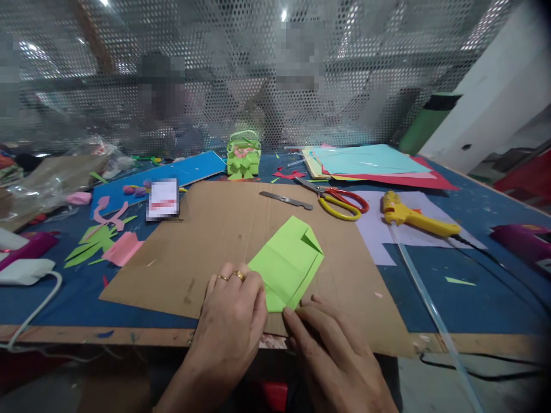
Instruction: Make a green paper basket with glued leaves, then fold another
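A bright green folded sheet of paper [287, 261] lies on the brown cardboard [189, 241], with a small flap lifted at its upper right corner. My left hand [232, 312], wearing two rings, is closed over the paper's lower left edge with its fingers curled under. Stretched over the cardboard, the fingers of my right hand [329, 344] lie beside the paper's lower corner, one tip touching it. Beyond the paper are a thin metal blade [286, 201] and scissors [340, 207] with one yellow and one red handle.
A yellow glue gun [419, 221] with a long clear glue stick rests on lilac paper [374, 241] at right. Coloured sheets [374, 159] are stacked behind. A small green paper basket [243, 158] stands at the back. Paper scraps [97, 244] lie left; a perforated metal screen [241, 69] borders the table.
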`<state>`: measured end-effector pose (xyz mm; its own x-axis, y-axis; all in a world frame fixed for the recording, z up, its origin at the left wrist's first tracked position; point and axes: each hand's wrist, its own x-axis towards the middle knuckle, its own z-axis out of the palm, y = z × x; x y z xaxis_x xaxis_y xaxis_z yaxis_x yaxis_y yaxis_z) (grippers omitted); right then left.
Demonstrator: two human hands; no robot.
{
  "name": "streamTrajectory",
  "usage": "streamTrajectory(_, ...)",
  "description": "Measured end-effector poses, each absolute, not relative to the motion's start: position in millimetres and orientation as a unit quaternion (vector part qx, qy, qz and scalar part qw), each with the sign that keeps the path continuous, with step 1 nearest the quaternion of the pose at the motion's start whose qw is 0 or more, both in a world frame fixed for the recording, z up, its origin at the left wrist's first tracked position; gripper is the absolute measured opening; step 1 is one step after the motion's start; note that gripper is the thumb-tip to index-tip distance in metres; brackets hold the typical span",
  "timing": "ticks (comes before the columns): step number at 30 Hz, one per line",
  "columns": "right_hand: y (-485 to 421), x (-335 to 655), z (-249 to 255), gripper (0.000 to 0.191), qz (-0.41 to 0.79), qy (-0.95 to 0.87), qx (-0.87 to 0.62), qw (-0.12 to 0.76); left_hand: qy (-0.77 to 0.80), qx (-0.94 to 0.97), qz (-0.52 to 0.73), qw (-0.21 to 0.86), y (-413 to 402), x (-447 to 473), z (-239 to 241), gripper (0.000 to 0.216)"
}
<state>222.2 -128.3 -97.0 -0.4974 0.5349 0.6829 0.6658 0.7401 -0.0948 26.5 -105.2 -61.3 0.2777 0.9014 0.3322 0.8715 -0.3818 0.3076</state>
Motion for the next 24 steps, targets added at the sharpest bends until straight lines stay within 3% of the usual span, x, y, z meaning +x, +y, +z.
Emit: streamTrajectory(24,-125.7,218.6,-98.3,0.031,-0.102,-0.856,-0.346,0.370,0.560,0.793,0.238,0.021,-106.0,27.6,-60.6,0.021)
